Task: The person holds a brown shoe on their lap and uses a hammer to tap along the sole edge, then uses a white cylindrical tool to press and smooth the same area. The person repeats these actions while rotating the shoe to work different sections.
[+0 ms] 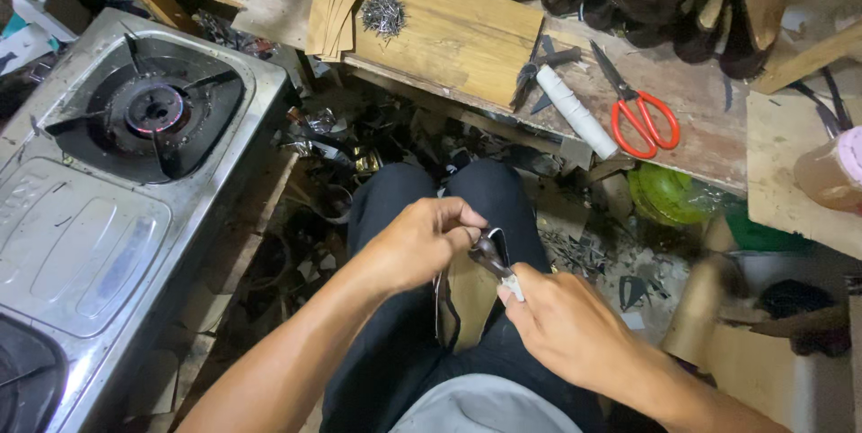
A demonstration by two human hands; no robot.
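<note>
Shoe upper (pixel 469 294) sits in the lap at about 6 o'clock in the view, sole side up. Left hand (pixel 417 240) pinches the dark leather edge at the toe, fingers curled tight. Right hand (pixel 561 321) is closed round a small tool (pixel 496 262) biting that same edge. I'd say pull short and even, keeping the left thumb close to the bite so the leather doesn't wrinkle. Nails (pixel 384 15) wait at 12 o'clock, red scissors (pixel 642 119) at 1, lit gas stove (pixel 135 154) at 9.

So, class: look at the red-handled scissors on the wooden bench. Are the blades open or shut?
Shut. The red-handled scissors lie flat on the wooden bench, the blades together in one narrow line and the two handle loops side by side.
</note>
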